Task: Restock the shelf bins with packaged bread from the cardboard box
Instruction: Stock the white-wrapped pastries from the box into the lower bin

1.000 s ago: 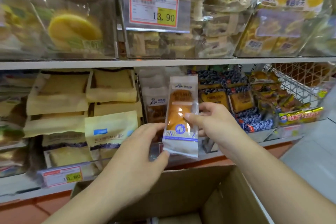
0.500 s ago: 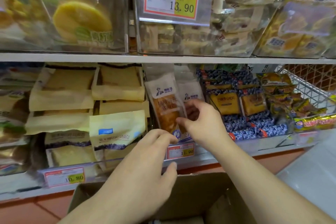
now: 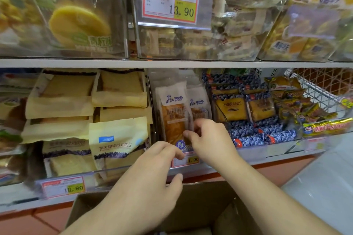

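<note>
Bread packet (image 3: 174,118) stands upright at frame centre in its lower-shelf bin (image 3: 152,112), long axis vertical, directly beyond the right hand (image 3: 209,140), whose fingers pinch its lower right edge; left hand (image 3: 150,179), nearer the cardboard box (image 3: 225,213) below, hangs loosely curled, holding nothing
</note>
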